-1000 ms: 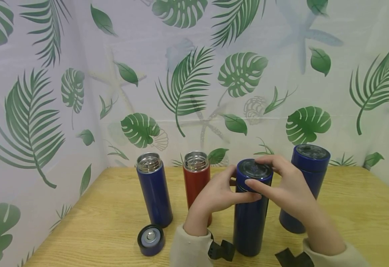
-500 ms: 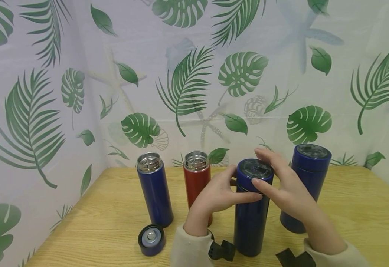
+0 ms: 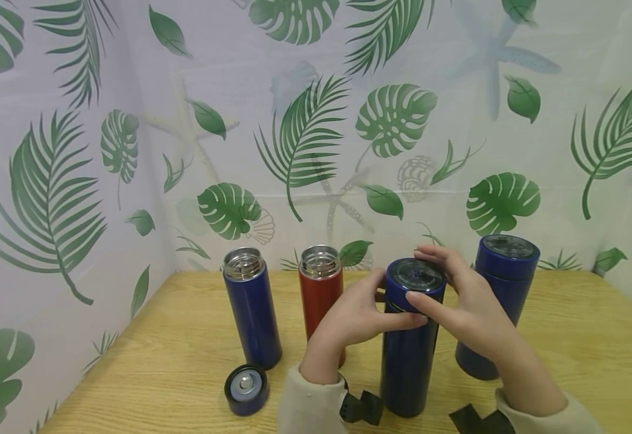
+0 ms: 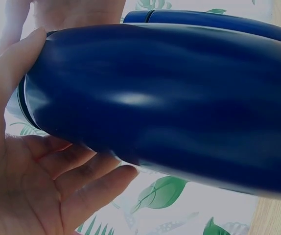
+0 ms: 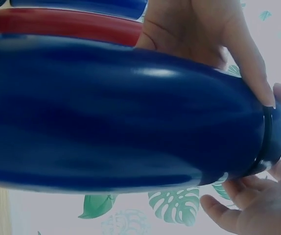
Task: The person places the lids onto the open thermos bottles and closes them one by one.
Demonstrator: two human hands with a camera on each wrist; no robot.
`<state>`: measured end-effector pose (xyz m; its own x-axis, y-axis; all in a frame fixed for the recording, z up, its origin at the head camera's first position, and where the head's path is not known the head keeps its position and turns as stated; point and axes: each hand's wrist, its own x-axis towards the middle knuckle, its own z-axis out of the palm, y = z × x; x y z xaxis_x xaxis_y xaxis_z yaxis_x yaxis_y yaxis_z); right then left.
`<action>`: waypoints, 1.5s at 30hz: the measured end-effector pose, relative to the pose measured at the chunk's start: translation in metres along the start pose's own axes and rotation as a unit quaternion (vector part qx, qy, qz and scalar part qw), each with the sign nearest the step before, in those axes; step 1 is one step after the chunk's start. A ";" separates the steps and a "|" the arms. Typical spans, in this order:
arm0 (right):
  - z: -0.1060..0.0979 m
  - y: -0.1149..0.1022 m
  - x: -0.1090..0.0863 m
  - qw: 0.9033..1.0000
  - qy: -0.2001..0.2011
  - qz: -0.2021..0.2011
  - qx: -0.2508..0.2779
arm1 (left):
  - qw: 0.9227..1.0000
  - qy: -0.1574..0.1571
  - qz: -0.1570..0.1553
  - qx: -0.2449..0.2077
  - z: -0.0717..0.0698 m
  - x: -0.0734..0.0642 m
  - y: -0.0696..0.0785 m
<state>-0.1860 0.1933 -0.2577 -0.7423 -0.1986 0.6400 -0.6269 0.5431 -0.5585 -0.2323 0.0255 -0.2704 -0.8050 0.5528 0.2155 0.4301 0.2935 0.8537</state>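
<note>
A dark blue thermos bottle [image 3: 409,367] stands upright on the table, its blue lid [image 3: 416,275] with a dark glossy top in place. My left hand [image 3: 351,313] holds the bottle around its upper end, thumb across the front just below the lid. On the lid is my right hand [image 3: 470,301], thumb at the front and fingers around the far side. A thin dark seam shows between lid and body in the right wrist view, where the lid [image 5: 279,132] sits at the right. The bottle's body [image 4: 155,98] fills most of the left wrist view.
To the left, an open blue thermos [image 3: 253,319] and an open red thermos [image 3: 318,301] stand lidless. One removed lid [image 3: 246,390] lies underside up near the front. Behind my right hand stands another lidded blue thermos [image 3: 503,283]. A leaf-patterned cloth [image 3: 316,150] hangs behind the table.
My right thumb has slid a little right along the lid and slightly back, and the right fingers have shifted at the far rim. The left hand and the bottle stay nearly still.
</note>
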 end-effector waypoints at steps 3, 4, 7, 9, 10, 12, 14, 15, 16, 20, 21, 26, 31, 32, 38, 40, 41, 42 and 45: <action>0.003 -0.001 0.001 0.999 0.022 0.024 -0.026 | 1.000 0.000 0.002 0.003 -0.001 0.000 0.000; 0.004 -0.001 0.002 0.999 0.029 0.031 -0.033 | 1.000 0.000 0.003 0.005 -0.001 0.000 0.000; 0.008 -0.001 0.003 0.997 0.044 0.042 -0.047 | 1.000 -0.003 0.006 0.010 -0.001 0.000 -0.001; 0.009 0.000 0.003 0.997 0.048 0.043 -0.050 | 1.000 -0.003 0.006 0.017 -0.001 0.000 -0.001; 0.009 0.000 0.003 0.997 0.046 0.043 -0.050 | 1.000 -0.003 0.007 0.017 -0.001 0.000 -0.001; 0.008 0.002 0.002 0.998 0.037 0.038 -0.040 | 1.000 -0.003 0.006 0.012 -0.001 0.000 -0.001; 0.006 0.003 0.001 0.999 0.023 0.025 -0.010 | 1.000 -0.004 0.004 0.002 -0.001 0.000 0.000; 0.005 0.003 0.001 1.000 0.014 0.018 0.010 | 1.000 -0.004 0.004 -0.004 -0.001 0.000 0.000; 0.004 0.004 0.001 0.999 0.005 0.009 0.033 | 1.000 -0.006 0.003 -0.009 -0.001 0.000 0.000; 0.001 0.005 0.000 0.995 -0.021 -0.019 0.090 | 1.000 -0.008 0.004 -0.014 0.000 0.001 0.000; 0.001 0.005 -0.001 0.995 -0.024 -0.023 0.095 | 1.000 -0.009 0.005 -0.014 0.000 0.001 0.000; 0.000 0.003 0.000 0.997 -0.013 -0.009 0.071 | 1.000 -0.007 0.003 -0.011 0.000 0.001 0.000; 0.004 0.001 0.001 0.999 0.022 0.041 0.001 | 1.000 -0.004 0.006 -0.007 0.000 0.000 0.000; 0.006 0.000 0.001 0.998 0.030 0.048 -0.013 | 1.000 -0.004 0.007 -0.006 -0.001 0.000 0.000; 0.009 0.001 0.002 0.997 0.039 0.057 -0.044 | 1.000 -0.003 0.007 0.006 -0.001 0.000 0.000; 0.008 0.002 0.001 0.998 0.028 0.048 -0.033 | 1.000 -0.002 0.005 0.004 -0.001 0.000 0.000; 0.007 0.003 0.001 0.999 0.021 0.041 -0.022 | 1.000 -0.003 0.004 0.001 -0.001 -0.001 0.000; 0.006 0.004 0.000 0.999 0.013 0.034 -0.008 | 1.000 -0.003 0.004 -0.003 0.000 -0.001 0.000; 0.002 0.006 -0.001 0.999 -0.010 0.010 0.037 | 1.000 -0.005 0.006 -0.011 0.000 -0.001 0.000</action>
<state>-0.1898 0.1949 -0.2625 -0.7586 -0.2044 0.6186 -0.6274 0.4852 -0.6091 -0.2314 0.0255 -0.2706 -0.7955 0.5644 0.2207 0.4304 0.2698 0.8614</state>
